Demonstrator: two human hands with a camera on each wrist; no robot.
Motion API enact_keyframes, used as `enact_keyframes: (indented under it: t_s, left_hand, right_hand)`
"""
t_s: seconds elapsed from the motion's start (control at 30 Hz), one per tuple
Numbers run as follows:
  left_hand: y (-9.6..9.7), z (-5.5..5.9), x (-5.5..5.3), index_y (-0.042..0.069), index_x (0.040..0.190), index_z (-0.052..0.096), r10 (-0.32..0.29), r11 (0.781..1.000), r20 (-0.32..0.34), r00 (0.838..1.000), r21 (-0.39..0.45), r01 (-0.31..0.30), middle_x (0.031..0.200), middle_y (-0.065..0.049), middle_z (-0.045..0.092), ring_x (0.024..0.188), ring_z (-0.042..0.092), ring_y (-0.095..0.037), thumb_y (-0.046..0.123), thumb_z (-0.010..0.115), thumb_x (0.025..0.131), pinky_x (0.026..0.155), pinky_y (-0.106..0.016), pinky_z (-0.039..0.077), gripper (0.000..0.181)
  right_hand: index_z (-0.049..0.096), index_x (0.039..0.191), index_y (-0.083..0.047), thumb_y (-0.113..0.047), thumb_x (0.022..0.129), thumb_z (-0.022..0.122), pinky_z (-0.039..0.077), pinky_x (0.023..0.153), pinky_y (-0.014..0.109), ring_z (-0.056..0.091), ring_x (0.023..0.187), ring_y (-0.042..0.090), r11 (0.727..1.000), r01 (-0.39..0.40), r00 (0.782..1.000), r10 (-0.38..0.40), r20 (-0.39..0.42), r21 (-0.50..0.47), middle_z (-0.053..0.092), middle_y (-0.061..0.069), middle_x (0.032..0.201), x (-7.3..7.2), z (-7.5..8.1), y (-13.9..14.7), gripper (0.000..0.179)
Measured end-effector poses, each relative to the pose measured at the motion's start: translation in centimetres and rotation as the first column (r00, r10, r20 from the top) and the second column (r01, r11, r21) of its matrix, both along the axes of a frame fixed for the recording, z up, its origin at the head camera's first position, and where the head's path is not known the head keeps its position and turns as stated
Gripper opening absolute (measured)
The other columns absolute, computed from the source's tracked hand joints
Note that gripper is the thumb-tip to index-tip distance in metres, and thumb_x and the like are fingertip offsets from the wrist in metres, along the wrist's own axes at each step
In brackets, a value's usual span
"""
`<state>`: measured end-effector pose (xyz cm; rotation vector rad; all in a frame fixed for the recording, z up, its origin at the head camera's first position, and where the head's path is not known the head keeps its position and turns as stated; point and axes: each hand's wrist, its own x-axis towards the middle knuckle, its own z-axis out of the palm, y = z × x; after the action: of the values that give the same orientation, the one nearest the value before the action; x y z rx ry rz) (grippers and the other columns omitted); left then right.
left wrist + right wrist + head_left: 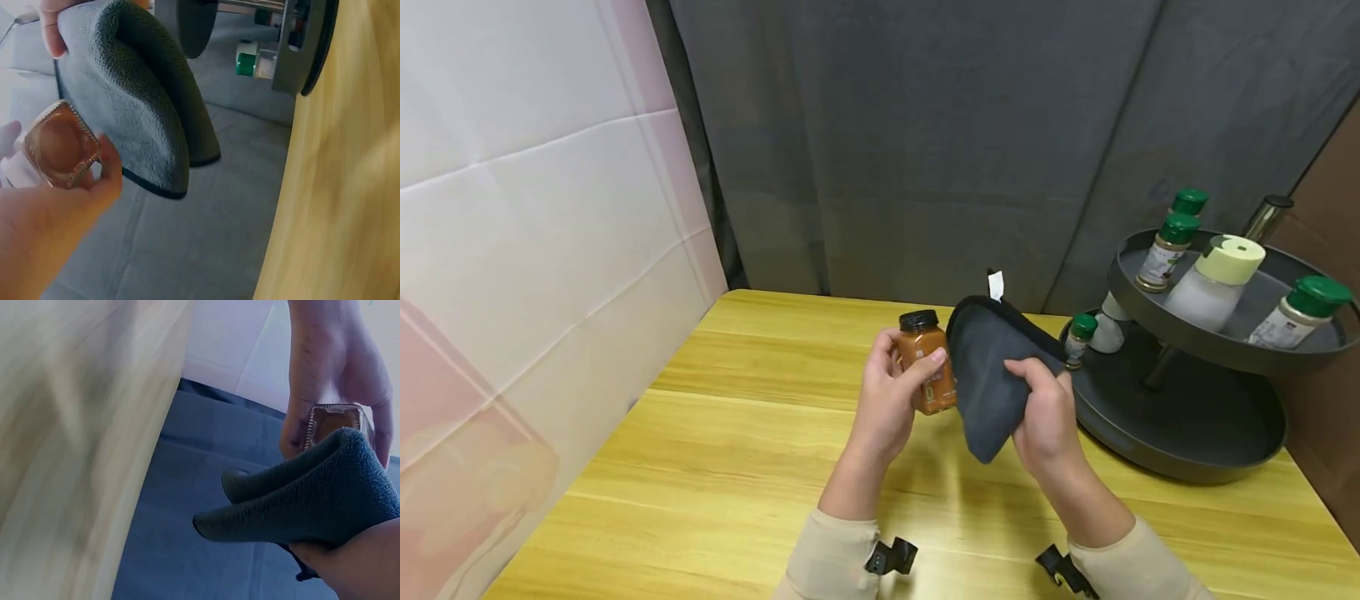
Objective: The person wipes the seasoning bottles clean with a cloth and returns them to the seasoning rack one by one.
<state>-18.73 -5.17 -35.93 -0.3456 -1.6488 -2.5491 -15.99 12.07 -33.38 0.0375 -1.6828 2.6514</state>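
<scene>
The left hand (883, 400) is gripping a jar (938, 387); the right hand (1048, 412), at three o'clock, is pinching a cloth (988, 367), which, if snagging, could be tugging the jar loose.

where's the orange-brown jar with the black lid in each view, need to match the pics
Head: jar just right of and below centre, in the left hand.
Left wrist: jar at the left side, about mid-height, base showing.
Right wrist: jar at upper right, partly behind the cloth.
Shared landmark: that grey cloth, held in the right hand.
</scene>
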Motion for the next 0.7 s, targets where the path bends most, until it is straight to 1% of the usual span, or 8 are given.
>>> enact_keyframes:
  t_s: [0.07,0.17,0.23,0.3,0.4,0.47,0.63,0.7]
  left_hand:
    - [0.0,0.0,0.1,0.003,0.135,0.055,0.043,0.995,-0.050,0.998,-0.083,-0.047,0.126,-0.010,0.062,0.112,0.063,-0.019,0.005,0.072,0.095,0.092,-0.030,0.060,0.043]
    - [0.1,0.1,0.2,0.003,0.138,0.062,0.079,0.975,-0.139,0.987,-0.197,-0.106,0.127,-0.016,0.065,0.115,0.062,-0.020,0.001,0.076,0.094,0.092,-0.027,0.060,0.047]
    - [0.2,0.2,0.4,0.005,0.140,0.064,0.080,0.958,-0.179,0.981,-0.258,-0.126,0.129,-0.017,0.068,0.115,0.063,-0.021,-0.001,0.078,0.093,0.090,-0.027,0.061,0.049]
    - [0.4,0.2,0.5,0.009,0.141,0.066,0.077,0.937,-0.200,0.977,-0.320,-0.139,0.129,-0.015,0.070,0.114,0.065,-0.021,-0.001,0.079,0.093,0.087,-0.026,0.060,0.051]
    - [0.7,0.2,0.6,0.012,0.144,0.065,0.080,0.910,-0.215,0.973,-0.383,-0.159,0.130,-0.012,0.071,0.114,0.066,-0.021,0.001,0.078,0.094,0.086,-0.027,0.059,0.054]
    - [0.8,0.3,0.6,0.013,0.146,0.064,0.090,0.900,-0.223,0.971,-0.400,-0.175,0.130,-0.012,0.072,0.114,0.066,-0.022,0.001,0.077,0.094,0.085,-0.029,0.059,0.055]
    - [0.6,0.6,0.3,0.011,0.146,0.064,0.131,0.900,-0.247,0.960,-0.378,-0.220,0.132,-0.013,0.072,0.116,0.068,-0.025,0.000,0.078,0.093,0.086,-0.029,0.060,0.056]
    - [0.5,0.6,0.2,0.010,0.145,0.064,0.143,0.899,-0.254,0.957,-0.371,-0.233,0.132,-0.013,0.073,0.116,0.068,-0.025,-0.001,0.078,0.092,0.086,-0.029,0.060,0.056]
  right_hand:
    - [0.014,0.155,-0.010,-0.007,0.108,0.035,0.048,0.116,0.028,0.049,0.144,0.019,1.000,0.009,0.999,-0.009,-0.052,0.012,0.037,0.005,0.156,0.1,0.2,-0.1,0.052]
    - [0.034,0.148,-0.004,-0.004,0.107,0.036,0.055,0.105,0.026,0.060,0.129,0.016,0.998,0.046,0.989,-0.039,-0.144,0.043,0.050,0.004,0.142,0.2,0.6,-0.3,0.041]
    - [0.046,0.138,-0.001,-0.005,0.106,0.039,0.057,0.096,0.024,0.064,0.112,0.015,0.989,0.086,0.981,-0.063,-0.183,0.119,0.057,0.003,0.128,0.3,0.7,-0.7,0.032]
    - [0.055,0.123,0.003,-0.008,0.106,0.043,0.055,0.086,0.025,0.061,0.094,0.016,0.970,0.121,0.976,-0.077,-0.205,0.211,0.058,0.005,0.110,0.5,0.6,-1.2,0.023]
    - [0.054,0.107,0.001,-0.013,0.106,0.047,0.047,0.077,0.028,0.051,0.080,0.018,0.935,0.144,0.975,-0.078,-0.207,0.324,0.050,0.004,0.093,0.9,0.2,-2.0,0.015]
    - [0.051,0.098,0.000,-0.013,0.105,0.048,0.043,0.073,0.030,0.045,0.074,0.019,0.928,0.145,0.975,-0.075,-0.210,0.343,0.046,0.004,0.086,1.0,-0.3,-2.4,0.015]
    - [0.044,0.084,-0.003,-0.009,0.104,0.049,0.038,0.066,0.030,0.038,0.064,0.016,0.919,0.117,0.982,-0.051,-0.180,0.377,0.040,0.004,0.075,0.8,-2.1,-2.9,0.022]
    - [0.048,0.085,-0.003,-0.010,0.103,0.050,0.041,0.067,0.029,0.044,0.067,0.015,0.906,0.081,0.989,-0.022,-0.145,0.415,0.045,0.003,0.078,0.7,-2.7,-3.0,0.019]
